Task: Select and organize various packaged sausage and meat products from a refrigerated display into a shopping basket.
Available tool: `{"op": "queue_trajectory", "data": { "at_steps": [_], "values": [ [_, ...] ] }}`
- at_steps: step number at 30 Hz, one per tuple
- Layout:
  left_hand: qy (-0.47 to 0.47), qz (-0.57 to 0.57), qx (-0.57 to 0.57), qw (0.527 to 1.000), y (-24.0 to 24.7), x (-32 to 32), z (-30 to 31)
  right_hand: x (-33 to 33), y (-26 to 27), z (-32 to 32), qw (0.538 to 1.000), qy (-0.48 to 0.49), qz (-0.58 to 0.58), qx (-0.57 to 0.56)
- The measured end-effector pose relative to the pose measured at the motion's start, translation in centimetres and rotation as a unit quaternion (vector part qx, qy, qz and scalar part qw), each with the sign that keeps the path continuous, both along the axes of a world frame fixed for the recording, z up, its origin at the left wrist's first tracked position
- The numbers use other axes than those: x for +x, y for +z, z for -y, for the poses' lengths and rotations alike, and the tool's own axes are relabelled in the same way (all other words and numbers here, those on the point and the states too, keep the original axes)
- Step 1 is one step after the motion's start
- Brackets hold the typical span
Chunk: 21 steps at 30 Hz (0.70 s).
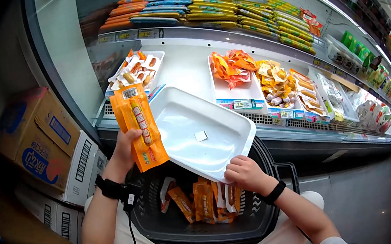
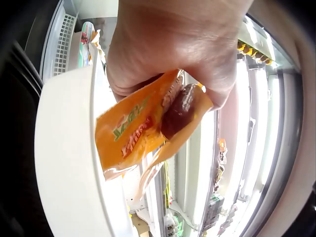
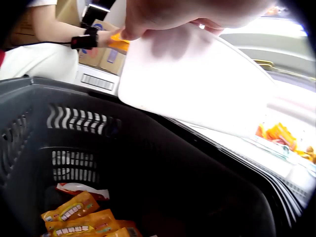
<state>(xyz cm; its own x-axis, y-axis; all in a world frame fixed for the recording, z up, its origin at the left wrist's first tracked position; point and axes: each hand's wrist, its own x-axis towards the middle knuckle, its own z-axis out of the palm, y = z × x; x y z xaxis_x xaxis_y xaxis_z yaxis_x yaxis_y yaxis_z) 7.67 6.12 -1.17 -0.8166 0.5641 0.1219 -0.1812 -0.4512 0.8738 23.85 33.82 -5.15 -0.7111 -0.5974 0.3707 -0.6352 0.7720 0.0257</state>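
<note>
My left hand (image 1: pixel 126 151) grips orange sausage packets (image 1: pixel 140 125) by their edge, upright beside a white plastic tray (image 1: pixel 197 134). From the left wrist view, a dark red sausage (image 2: pixel 178 114) shows through clear film on one packet. With curled fingers, my right hand (image 1: pixel 244 171) holds the near rim of the tray, which tilts above a black shopping basket (image 1: pixel 141 232). A small white square label (image 1: pixel 201 136) lies on the tray's floor. Down in the basket are several orange sausage packets (image 3: pixel 81 224) and a white-and-red one.
A chilled shelf (image 1: pixel 182 73) ahead carries more trays: packaged sausages (image 1: pixel 138 69) at left, orange packets (image 1: pixel 233 67) and yellow ones further right. Stacks of yellow packets (image 1: pixel 211 9) line the upper shelf. Cardboard boxes (image 1: pixel 37 137) stand to my left, beside the glass side panel.
</note>
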Motion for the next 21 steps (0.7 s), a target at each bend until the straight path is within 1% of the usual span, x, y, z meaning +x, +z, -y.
{"op": "queue_trajectory", "data": {
  "at_steps": [1, 2, 3, 4, 5, 8, 9, 11, 13, 14, 16, 18, 19, 21],
  "values": [
    [0.016, 0.007, -0.019, 1.000, 0.0, -0.6, 0.6, -0.3, 1.0, 0.8, 1.000, 0.011, -0.013, -0.006],
    [0.033, 0.015, -0.043, 0.998, 0.0, -1.0, 1.3, -0.5, 2.2, 1.9, 0.998, 0.000, -0.024, -0.065],
    [0.056, 0.013, -0.029, 0.998, 0.2, -1.6, 1.7, -1.3, 3.7, 2.9, 0.995, -0.013, -0.027, -0.099],
    [0.100, 0.011, -0.003, 0.995, 0.5, -1.7, 1.8, -2.1, 5.0, 3.8, 0.990, -0.027, -0.030, -0.133],
    [0.123, 0.026, 0.016, 0.992, 0.7, -2.1, 1.8, -3.3, 5.9, 4.5, 0.981, -0.042, -0.059, -0.181],
    [0.166, 0.084, 0.068, 0.980, 1.0, -3.3, 2.2, -7.9, 7.9, 5.6, 0.968, -0.124, -0.122, -0.181],
    [0.164, 0.099, 0.080, 0.978, 0.9, -3.7, 2.4, -9.7, 7.7, 5.9, 0.960, -0.152, -0.127, -0.197],
    [0.167, 0.118, 0.096, 0.974, 0.7, -3.9, 2.7, -13.1, 6.8, 6.5, 0.956, -0.182, -0.139, -0.182],
    [0.171, 0.108, 0.063, 0.977, 1.0, -4.0, 3.0, -16.3, 5.5, 7.6, 0.949, -0.214, -0.152, -0.173],
    [0.173, 0.108, 0.063, 0.977, 1.1, -4.1, 3.1, -17.7, 4.7, 8.1, 0.943, -0.237, -0.151, -0.178],
    [0.165, 0.097, 0.052, 0.980, 1.3, -4.3, 3.4, -20.5, 3.2, 9.3, 0.923, -0.310, -0.103, -0.202],
    [0.166, 0.104, 0.049, 0.979, 1.4, -4.6, 3.3, -22.9, 2.0, 10.2, 0.917, -0.336, -0.071, -0.204],
    [0.179, 0.122, 0.058, 0.974, 1.5, -4.6, 3.1, -24.1, 1.4, 10.4, 0.916, -0.337, -0.068, -0.208],
    [0.190, 0.147, 0.070, 0.968, 1.2, -5.0, 3.0, -26.7, 0.2, 10.5, 0.918, -0.336, -0.016, -0.209]
  ]
}}
